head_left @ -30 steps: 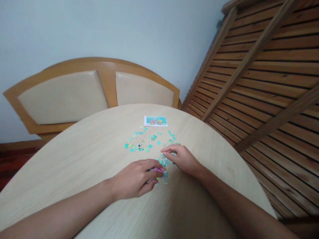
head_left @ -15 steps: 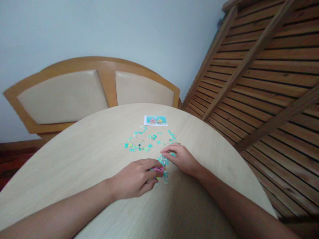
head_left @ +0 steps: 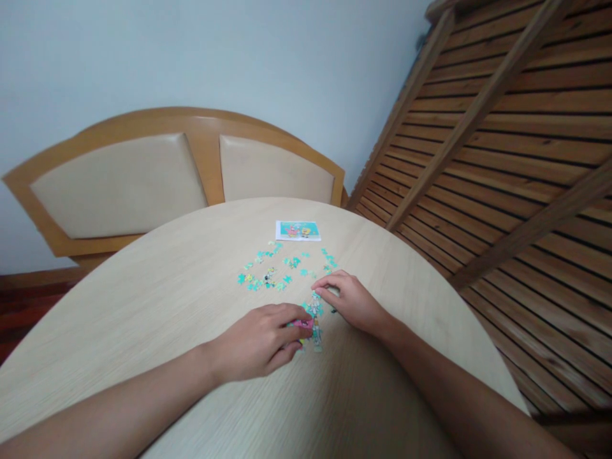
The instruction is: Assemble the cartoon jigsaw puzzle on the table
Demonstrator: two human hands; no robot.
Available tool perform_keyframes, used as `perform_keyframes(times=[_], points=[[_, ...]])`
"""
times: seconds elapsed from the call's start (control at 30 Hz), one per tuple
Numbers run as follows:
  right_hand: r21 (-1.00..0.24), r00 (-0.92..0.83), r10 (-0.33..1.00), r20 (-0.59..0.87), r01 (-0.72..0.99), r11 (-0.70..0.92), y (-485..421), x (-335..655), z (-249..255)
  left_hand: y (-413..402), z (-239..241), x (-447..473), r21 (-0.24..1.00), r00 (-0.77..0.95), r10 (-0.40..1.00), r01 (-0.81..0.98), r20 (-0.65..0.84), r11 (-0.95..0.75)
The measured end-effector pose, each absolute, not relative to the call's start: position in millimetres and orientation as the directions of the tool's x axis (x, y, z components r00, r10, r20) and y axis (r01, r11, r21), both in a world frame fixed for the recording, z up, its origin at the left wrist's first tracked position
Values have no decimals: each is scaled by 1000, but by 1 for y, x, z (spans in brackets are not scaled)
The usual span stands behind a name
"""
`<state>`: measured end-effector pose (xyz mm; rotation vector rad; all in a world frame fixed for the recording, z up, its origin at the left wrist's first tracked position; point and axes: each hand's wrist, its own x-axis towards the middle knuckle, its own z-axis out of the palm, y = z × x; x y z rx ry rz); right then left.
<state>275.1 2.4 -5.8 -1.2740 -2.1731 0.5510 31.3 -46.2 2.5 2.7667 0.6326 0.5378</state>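
Note:
A partly joined jigsaw puzzle (head_left: 316, 323) in teal, pink and white lies near the middle of the table. Over its left side my left hand (head_left: 268, 339) curves, fingers pressed on the pink part and thumb by the near edge, holding it against the tabletop. My right hand (head_left: 351, 299) is closed in a pinch at the puzzle's far edge, with a small teal jigsaw piece (head_left: 315, 295) at its fingertips, partly hidden by them. Loose jigsaw pieces (head_left: 249, 278) are scattered beyond both hands.
A picture card (head_left: 299, 231) with cartoon figures lies behind the loose pieces on the round wooden table (head_left: 157, 306). Past the table stands a padded wooden chair back (head_left: 210, 162). A slatted wooden panel (head_left: 502, 159) leans on the right.
My right hand has shifted slightly away and to the right, and its fingertips have drawn closer together. My left hand stays on the puzzle, almost unmoved.

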Motion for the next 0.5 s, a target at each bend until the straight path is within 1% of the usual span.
perform_keyframes(times=[0.1,0.5], points=[[-600,-376,894,244,666,443,3,277,-5,-46,3,31,313,834,461,370,301,-874],[-631,-394,893,215,642,435,3,278,-5,-47,3,31,313,838,455,365,300,-877]])
